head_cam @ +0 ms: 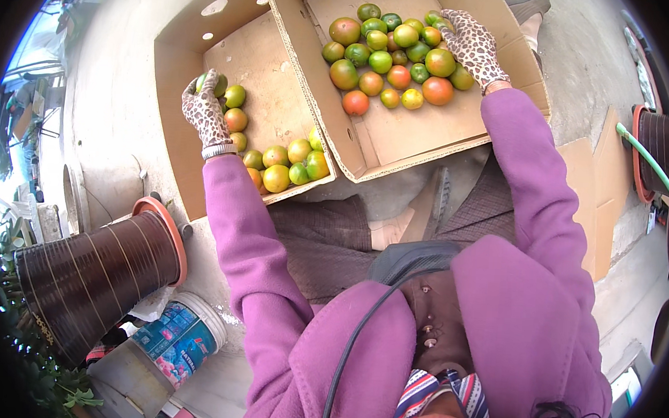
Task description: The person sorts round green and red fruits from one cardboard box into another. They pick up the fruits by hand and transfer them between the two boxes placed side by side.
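My left hand (206, 111), in a leopard-print glove, is closed around a green tomato (220, 85) inside the left cardboard box (257, 63). Below it, a row of green and reddish tomatoes (236, 120) runs down that box's left side and along its near edge. In the right cardboard box (412, 133), my right hand (472, 50) wears a matching glove. Its fingers curl over a green tomato (443, 24) at the far right of a loose pile of tomatoes (380, 62), coloured green, yellow and orange-red. The palm side is hidden.
The boxes stand side by side on a concrete floor (114, 84). To the left are a brown ribbed planter (104, 271) and a printed plastic bucket (180, 337). Flattened cardboard (601, 200) lies at right, near another pot (658, 146) and a green hose (646, 157).
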Demonstrator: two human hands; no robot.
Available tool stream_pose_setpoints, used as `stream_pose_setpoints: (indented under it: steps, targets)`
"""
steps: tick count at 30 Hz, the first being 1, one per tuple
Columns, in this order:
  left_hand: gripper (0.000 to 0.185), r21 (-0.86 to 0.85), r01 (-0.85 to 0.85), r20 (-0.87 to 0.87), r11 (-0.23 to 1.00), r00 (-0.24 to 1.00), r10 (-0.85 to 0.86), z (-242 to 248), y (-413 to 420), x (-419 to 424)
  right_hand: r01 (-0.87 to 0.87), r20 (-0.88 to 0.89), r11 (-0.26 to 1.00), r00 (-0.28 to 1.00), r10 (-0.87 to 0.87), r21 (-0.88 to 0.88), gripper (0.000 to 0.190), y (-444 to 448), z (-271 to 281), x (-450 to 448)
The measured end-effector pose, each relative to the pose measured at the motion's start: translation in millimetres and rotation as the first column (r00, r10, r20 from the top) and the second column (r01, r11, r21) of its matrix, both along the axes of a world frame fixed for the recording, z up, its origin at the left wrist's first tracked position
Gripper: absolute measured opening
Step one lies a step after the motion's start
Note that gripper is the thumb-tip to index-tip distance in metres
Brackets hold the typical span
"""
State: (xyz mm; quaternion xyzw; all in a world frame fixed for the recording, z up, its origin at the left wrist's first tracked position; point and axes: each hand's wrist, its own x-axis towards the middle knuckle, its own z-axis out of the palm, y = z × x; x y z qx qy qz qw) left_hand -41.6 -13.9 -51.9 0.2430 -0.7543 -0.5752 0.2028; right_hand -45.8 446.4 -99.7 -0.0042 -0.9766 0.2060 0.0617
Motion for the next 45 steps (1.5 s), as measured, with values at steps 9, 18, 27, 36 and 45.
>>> stream_pose_setpoints:
  steps: [9,18,27,36,45]
  targets:
    - [0.035,0.509,0.526,-0.005,0.681,0.793,-0.609,27,228,2,-0.298,-0.23,0.938,0.939,0.255,-0.179,0.07,-30,31,21]
    - [0.046,0.574,0.573,0.118,0.586,0.65,-0.751,-59,238,-10,-0.453,-0.046,0.876,0.891,0.452,-0.163,0.056,-50,11,26]
    - [0.034,0.385,0.617,0.168,0.686,0.684,-0.71,-24,235,-12,-0.396,0.028,0.846,0.91,0.414,0.357,0.025,-32,-33,6]
    - [0.037,0.136,0.594,0.074,0.793,0.792,-0.606,-29,236,-20,-0.327,-0.166,0.936,0.923,0.346,0.129,0.024,-37,-16,2]
    - [0.03,0.275,0.309,-0.467,0.91,0.871,-0.155,0,142,-21,-0.253,-0.066,0.957,0.962,0.264,0.138,0.026,-13,-26,-5]
